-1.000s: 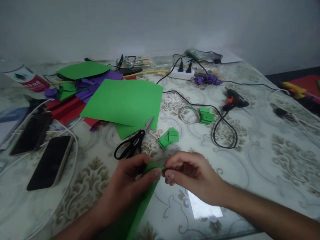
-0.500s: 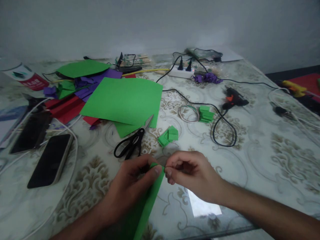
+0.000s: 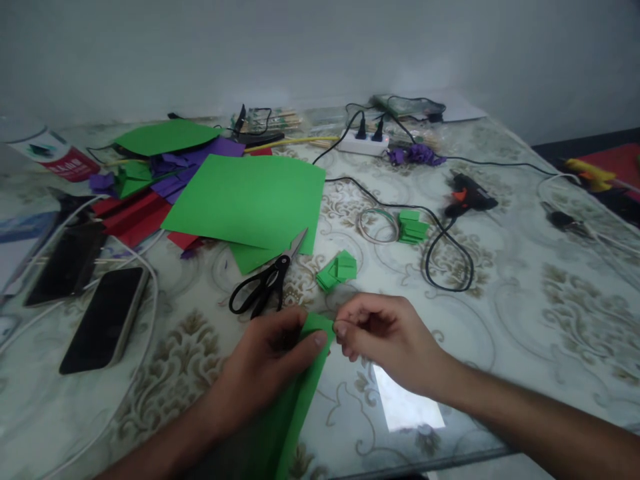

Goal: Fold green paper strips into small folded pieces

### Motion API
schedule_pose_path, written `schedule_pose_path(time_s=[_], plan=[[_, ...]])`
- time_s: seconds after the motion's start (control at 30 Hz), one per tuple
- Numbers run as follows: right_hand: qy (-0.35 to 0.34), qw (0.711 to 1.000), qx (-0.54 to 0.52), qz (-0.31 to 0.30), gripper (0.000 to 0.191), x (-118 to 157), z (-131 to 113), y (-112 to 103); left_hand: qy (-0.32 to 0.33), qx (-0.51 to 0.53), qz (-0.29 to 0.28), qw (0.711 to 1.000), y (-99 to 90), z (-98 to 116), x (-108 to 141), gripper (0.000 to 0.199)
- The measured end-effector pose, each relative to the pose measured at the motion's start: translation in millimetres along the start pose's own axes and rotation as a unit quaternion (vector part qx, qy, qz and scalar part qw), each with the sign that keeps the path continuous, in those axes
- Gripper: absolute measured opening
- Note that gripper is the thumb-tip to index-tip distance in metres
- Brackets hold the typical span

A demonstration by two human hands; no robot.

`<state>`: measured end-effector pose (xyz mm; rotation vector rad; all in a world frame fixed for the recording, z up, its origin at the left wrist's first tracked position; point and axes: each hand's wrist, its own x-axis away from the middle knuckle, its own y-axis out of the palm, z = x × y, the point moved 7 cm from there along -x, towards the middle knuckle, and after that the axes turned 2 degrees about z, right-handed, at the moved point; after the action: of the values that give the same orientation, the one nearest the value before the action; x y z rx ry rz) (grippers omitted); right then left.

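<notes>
The left hand (image 3: 265,367) grasps a folded green paper (image 3: 311,380) between thumb and fingers, at the near middle of the table (image 3: 515,333). The right hand (image 3: 395,347) has its fingertips at the paper's far right corner; whether they pinch it, I cannot tell. Scissors (image 3: 281,268) lie just beyond, left of a small green bundle (image 3: 341,269).

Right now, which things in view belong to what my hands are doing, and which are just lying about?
Likely part of the work:
green paper held in your left hand, right hand at its corner
scissors
folded green pieces

Apparently just lying about:
nearer phone
cup
</notes>
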<state>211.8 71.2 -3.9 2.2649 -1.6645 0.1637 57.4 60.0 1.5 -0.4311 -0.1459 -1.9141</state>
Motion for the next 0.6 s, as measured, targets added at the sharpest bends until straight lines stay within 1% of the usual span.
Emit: schedule_pose_path(time_s=[0.13, 0.27, 0.37, 0.47, 0.6], plan=[[-0.005, 1.0, -0.004, 0.011, 0.019, -2, -3, -5, -0.011, 0.001, -0.02, 1.0, 1.6, -1, -1, 0.034], [-0.007, 1.0, -0.002, 0.027, 0.02, -4, -5, -9, -0.049, 0.038, -0.019, 0.998, -0.1, -5, -1, 0.033], [-0.003, 0.999, -0.003, 0.032, 0.023, -4, -7, -11, -0.045, 0.052, -0.018, 0.997, -1.0, -4, -2, 0.031], [0.013, 1.0, -0.007, 0.014, 0.027, -4, -6, -8, -0.031, 0.024, -0.015, 0.999, -1.3, -4, -4, 0.033], [0.026, 0.999, 0.001, -0.037, 0.032, -3, 0, 1, -0.003, -0.026, -0.029, 0.999, 2.8, -1, -5, 0.036]])
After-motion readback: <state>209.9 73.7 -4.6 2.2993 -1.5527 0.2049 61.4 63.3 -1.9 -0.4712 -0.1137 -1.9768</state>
